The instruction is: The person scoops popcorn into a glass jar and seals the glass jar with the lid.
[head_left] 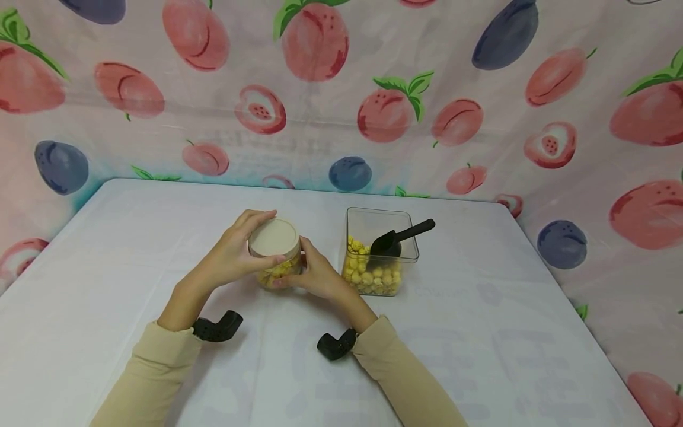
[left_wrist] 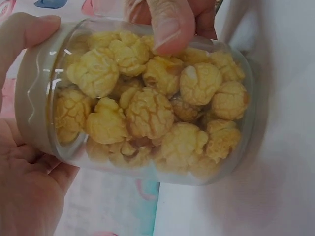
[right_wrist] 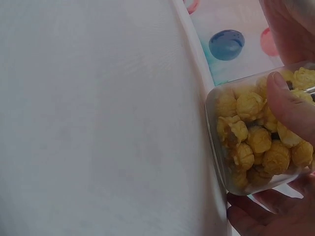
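Note:
A clear jar (left_wrist: 147, 103) full of yellow popcorn stands on the table, topped by a cream lid (head_left: 274, 237). My left hand (head_left: 229, 249) grips the lid from the left, thumb on the near side and fingers round the far side. Lower down, my right hand (head_left: 320, 273) holds the jar's body, its thumb (right_wrist: 290, 108) across the front and its fingers behind. In the right wrist view the jar's base touches the tabletop. The lid sits on the jar's mouth; whether it is fully tightened cannot be told.
Right of the jar stands a clear rectangular container (head_left: 379, 216), partly filled with popcorn (head_left: 368, 276). A black scoop (head_left: 392, 242) leans in it, handle jutting over the right rim. White cloth covers the table (head_left: 480, 332); a fruit-print curtain (head_left: 309, 142) hangs behind.

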The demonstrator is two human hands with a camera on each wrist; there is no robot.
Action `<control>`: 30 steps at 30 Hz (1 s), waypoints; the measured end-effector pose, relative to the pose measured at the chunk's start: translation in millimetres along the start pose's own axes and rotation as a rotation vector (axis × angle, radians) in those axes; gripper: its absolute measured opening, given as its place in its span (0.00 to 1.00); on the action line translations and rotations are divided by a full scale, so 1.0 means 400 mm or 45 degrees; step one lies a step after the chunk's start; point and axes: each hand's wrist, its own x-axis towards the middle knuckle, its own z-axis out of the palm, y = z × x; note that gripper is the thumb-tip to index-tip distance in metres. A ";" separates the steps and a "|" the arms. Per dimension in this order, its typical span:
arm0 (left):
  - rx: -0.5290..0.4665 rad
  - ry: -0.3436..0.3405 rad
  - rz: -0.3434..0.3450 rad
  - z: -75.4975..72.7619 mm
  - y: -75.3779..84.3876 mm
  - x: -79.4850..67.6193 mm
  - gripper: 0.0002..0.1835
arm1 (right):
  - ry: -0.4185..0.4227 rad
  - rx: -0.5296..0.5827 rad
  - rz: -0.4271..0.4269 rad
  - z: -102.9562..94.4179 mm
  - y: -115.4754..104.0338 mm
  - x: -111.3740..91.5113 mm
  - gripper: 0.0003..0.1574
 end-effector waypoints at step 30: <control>0.151 0.142 -0.029 0.007 0.003 -0.001 0.42 | -0.007 -0.015 0.008 -0.003 0.005 0.002 0.59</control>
